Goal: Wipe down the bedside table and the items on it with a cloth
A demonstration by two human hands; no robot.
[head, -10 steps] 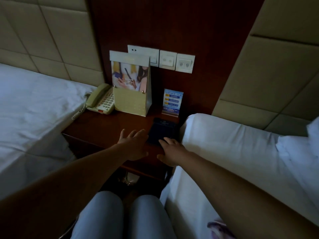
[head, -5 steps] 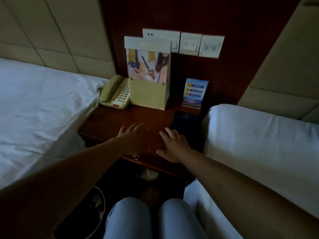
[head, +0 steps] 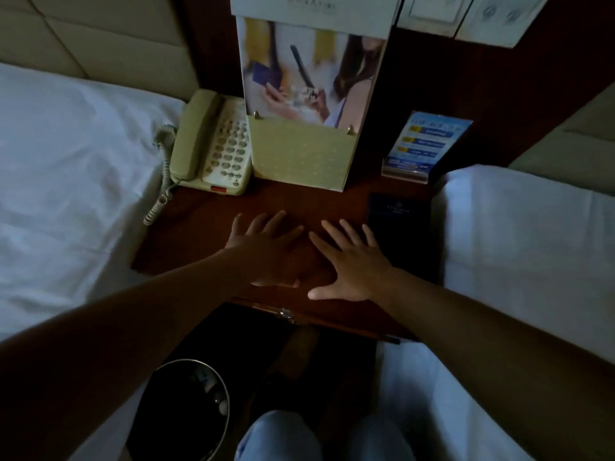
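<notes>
The dark wooden bedside table (head: 199,227) stands between two beds. My left hand (head: 266,247) and my right hand (head: 352,261) lie flat on its front part, palms down, fingers spread, holding nothing. No cloth is in view. At the back stand a cream telephone (head: 213,144), a pale green brochure holder (head: 306,128) with a picture leaflet, and a small blue sign card (head: 422,144). A dark booklet (head: 399,221) lies flat just right of my right hand.
White beds flank the table on the left (head: 66,178) and right (head: 525,244). A dark waste bin (head: 186,407) sits on the floor below the table's front, left of my knees (head: 319,437). Wall switches and sockets (head: 466,11) are mounted behind the table.
My view has moved closer and tilted down over the table. Both hands have flattened and spread their fingers on the tabletop, the right one sliding left off the booklet's edge.
</notes>
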